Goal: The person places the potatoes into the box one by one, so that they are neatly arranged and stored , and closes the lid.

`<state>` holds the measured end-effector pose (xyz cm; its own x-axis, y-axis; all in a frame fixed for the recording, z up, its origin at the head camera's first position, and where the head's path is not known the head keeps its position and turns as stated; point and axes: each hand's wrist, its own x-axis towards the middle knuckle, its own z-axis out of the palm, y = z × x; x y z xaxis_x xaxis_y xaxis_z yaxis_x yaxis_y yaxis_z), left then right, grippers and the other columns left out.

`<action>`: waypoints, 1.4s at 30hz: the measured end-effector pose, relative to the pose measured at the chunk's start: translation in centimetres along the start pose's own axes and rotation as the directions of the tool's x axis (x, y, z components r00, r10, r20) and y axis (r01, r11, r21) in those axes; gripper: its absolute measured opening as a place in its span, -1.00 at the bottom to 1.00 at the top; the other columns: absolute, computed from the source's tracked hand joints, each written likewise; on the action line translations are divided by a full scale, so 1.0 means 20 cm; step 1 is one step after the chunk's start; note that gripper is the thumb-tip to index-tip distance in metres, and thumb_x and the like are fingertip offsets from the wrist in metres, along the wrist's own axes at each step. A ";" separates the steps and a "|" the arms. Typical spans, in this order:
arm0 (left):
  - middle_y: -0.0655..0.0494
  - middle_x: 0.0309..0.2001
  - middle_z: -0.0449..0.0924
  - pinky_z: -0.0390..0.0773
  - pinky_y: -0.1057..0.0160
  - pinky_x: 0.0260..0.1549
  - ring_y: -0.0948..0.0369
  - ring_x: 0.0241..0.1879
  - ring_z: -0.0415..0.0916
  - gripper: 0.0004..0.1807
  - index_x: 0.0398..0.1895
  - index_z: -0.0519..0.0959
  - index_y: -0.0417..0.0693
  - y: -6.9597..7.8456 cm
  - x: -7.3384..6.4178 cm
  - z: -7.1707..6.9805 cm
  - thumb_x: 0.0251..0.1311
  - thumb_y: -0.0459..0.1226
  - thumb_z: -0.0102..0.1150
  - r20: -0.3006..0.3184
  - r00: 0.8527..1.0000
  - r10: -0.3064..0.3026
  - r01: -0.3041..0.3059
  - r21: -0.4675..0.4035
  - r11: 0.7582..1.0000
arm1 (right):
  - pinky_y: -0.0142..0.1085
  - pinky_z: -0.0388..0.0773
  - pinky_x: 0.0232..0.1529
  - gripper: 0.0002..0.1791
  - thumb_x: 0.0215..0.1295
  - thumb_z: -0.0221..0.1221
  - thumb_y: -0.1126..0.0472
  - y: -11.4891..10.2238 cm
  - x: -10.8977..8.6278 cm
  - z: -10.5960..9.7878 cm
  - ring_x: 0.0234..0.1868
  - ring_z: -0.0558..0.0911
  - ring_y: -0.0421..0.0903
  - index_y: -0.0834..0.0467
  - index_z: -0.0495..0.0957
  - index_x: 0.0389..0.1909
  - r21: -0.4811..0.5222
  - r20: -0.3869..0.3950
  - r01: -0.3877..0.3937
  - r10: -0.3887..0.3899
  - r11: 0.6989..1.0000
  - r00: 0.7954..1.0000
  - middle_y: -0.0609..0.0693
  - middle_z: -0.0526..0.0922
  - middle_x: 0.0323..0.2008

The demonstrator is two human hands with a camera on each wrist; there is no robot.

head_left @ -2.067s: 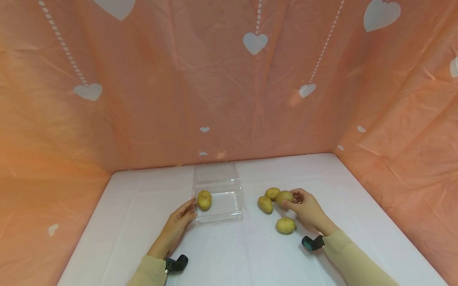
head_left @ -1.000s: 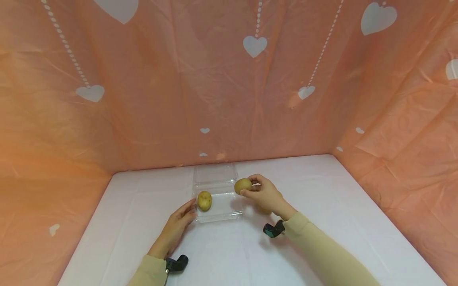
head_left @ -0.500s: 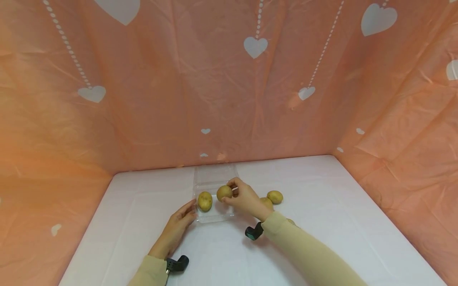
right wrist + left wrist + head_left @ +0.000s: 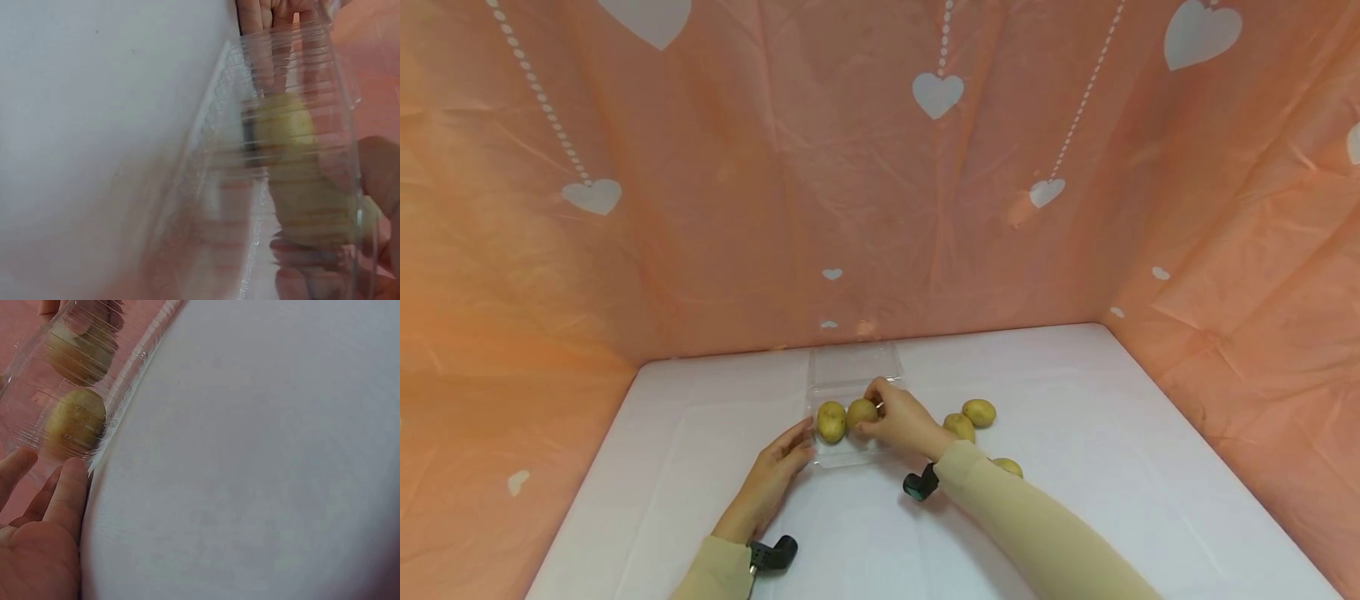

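Observation:
A clear plastic clamshell container [image 4: 850,459] stands with its lid [image 4: 853,363] folded back toward the rear. Inside, at the left, lies a yellow potato [image 4: 831,422]. My right hand [image 4: 901,419] pinches a second potato [image 4: 862,412] between thumb and fingers, down inside the container right beside the first one. Through the ribbed wall in the right wrist view, the held potato [image 4: 312,200] shows blurred. My left hand [image 4: 775,471] rests its extended fingers against the container's left side; in the left wrist view its fingertips [image 4: 74,469] are at the clear wall.
To the right of the container lie a potato [image 4: 959,427] partly behind the right wrist, another potato [image 4: 979,413] behind it, and a third potato [image 4: 1007,467] partly covered by the right sleeve. An orange curtain with hearts [image 4: 880,208] borders the white table [image 4: 700,400].
My right hand has picked up a potato from the group on the right and carried it left, then lowered it into the container. My left hand has stayed at the container's side.

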<state>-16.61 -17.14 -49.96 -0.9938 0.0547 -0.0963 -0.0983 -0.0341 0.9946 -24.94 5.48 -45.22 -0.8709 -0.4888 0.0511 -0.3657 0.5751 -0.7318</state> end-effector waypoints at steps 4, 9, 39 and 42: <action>-0.20 0.41 0.15 0.21 0.01 0.26 -0.02 0.38 0.11 -0.38 0.43 0.23 -0.17 0.00 0.00 0.00 0.30 -0.34 0.09 0.007 1.000 -0.001 0.001 0.005 1.000 | -0.32 0.54 -0.25 -0.61 0.11 0.40 0.11 0.00 0.01 0.00 -0.24 0.58 -0.17 0.06 0.41 -0.16 -0.058 0.029 -0.001 0.002 0.998 1.000 -0.04 0.59 -0.18; -0.22 0.42 0.14 0.20 0.01 0.26 -0.01 0.38 0.10 -0.38 0.43 0.22 -0.19 0.00 0.00 0.00 0.30 -0.35 0.08 0.007 1.000 0.007 -0.007 -0.005 1.000 | -0.30 0.50 -0.25 -0.62 0.09 0.41 0.09 -0.01 0.01 0.00 -0.29 0.53 -0.19 0.05 0.43 -0.18 -0.131 0.065 0.003 0.006 0.991 0.998 -0.07 0.60 -0.21; -0.19 0.41 0.15 0.20 0.00 0.29 -0.01 0.39 0.10 -0.38 0.44 0.21 -0.16 0.01 -0.01 0.00 0.32 -0.34 0.06 0.012 1.000 0.002 -0.002 0.019 1.000 | -0.22 0.53 -0.11 -0.50 0.16 0.37 0.08 -0.03 0.04 0.04 -0.17 0.58 -0.08 0.26 0.54 0.04 -0.292 -0.053 -0.010 -0.006 0.956 0.999 0.05 0.63 -0.15; -0.19 0.41 0.16 0.19 -0.01 0.29 -0.01 0.39 0.11 -0.38 0.44 0.21 -0.16 0.01 -0.01 0.00 0.32 -0.35 0.07 0.010 1.000 0.004 -0.004 0.008 1.000 | -0.21 0.53 -0.13 -0.53 0.17 0.36 0.07 -0.03 0.04 0.05 -0.20 0.58 -0.08 0.24 0.55 0.03 -0.292 -0.069 -0.018 -0.002 0.956 0.998 0.03 0.64 -0.18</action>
<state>-16.45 -17.11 -49.80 -0.9937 0.0641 -0.0921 -0.0940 -0.0263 0.9952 -25.09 4.11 -45.46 -0.8907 -0.4434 0.0997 -0.4298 0.7506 -0.5018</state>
